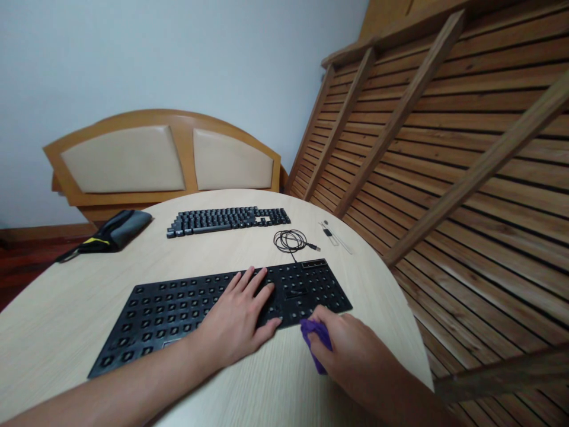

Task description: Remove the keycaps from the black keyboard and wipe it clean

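Note:
A black keyboard base with its keycaps off lies across the front of the table, bare switches showing in rows. My left hand rests flat on its middle, fingers spread. At its lower right edge, my right hand is closed around a bunched purple cloth. Part of the cloth is hidden inside the fingers. A thin black USB cable lies coiled behind the base, joined to its back edge. Farther back, the removed keycaps stand laid out in keyboard order.
The round pale wooden table carries a small wire tool and a thin rod at right. A dark grey pouch-like cloth item with yellow trim lies at far left. A slatted wooden panel leans close along the right side.

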### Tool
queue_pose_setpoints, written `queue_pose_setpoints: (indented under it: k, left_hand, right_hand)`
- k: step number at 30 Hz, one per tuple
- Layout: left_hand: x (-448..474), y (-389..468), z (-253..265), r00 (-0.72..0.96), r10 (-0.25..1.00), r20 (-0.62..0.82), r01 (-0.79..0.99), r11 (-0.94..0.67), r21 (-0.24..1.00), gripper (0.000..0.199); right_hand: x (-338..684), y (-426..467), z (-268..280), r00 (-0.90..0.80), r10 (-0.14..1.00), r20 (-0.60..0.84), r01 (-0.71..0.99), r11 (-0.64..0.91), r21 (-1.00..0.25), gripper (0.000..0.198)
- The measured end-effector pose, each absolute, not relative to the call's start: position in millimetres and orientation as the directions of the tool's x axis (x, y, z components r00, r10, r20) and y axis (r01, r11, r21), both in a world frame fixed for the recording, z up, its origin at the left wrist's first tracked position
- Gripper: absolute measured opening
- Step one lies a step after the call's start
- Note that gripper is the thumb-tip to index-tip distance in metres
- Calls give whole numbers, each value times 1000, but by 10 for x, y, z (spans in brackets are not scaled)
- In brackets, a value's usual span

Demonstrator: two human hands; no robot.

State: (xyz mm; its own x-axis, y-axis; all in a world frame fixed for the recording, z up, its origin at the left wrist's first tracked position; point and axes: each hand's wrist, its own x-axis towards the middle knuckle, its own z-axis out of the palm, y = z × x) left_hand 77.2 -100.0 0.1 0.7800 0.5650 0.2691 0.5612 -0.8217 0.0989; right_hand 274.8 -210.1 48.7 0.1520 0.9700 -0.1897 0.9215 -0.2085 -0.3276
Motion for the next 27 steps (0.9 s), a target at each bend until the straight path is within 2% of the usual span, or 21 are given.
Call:
queue_pose_setpoints:
  k: [4, 10, 13, 19, 21, 23, 25, 27]
  left_hand:
    - [777, -1006, 8, 784, 568, 251, 565, -820, 88, 60]
    - [765, -1003, -5, 786, 560, 262, 560, -824, 80, 60]
    - [765, -1000, -15, 786, 559, 263, 560, -825, 80, 61]
    - [764, -993, -23, 784, 556, 278, 553, -828, 95, 59]
    - [763, -989, -29, 783, 556, 279, 553, -828, 98, 59]
    - [762, -985, -39, 782, 556, 281, 553, -828, 97, 59]
    - [759, -982, -49, 782, 555, 284, 552, -828, 96, 59]
    - [757, -982, -52, 782, 555, 283, 552, -828, 99, 59]
  right_hand:
    - [2907, -2069, 573, 229, 968, -102, 892, -250, -375, 18]
    - [2854, -1917, 534, 174, 984, 39, 905, -144, -400, 15]
    - [2741, -1874, 474, 136, 991, 0, 920, -126, -371, 15]
    - [2695, -2024, 520, 71, 972, -222, 946, -136, -295, 12]
    - [2716, -2077, 556, 54, 976, -210, 951, -115, -288, 12]
    - [2713, -2094, 560, 34, 991, -129, 944, -74, -321, 14]
    - [2682, -2090, 520, -57, 995, -77, 935, 26, -355, 18]
    - [2644, -2088, 452, -144, 985, -95, 934, 104, -342, 18]
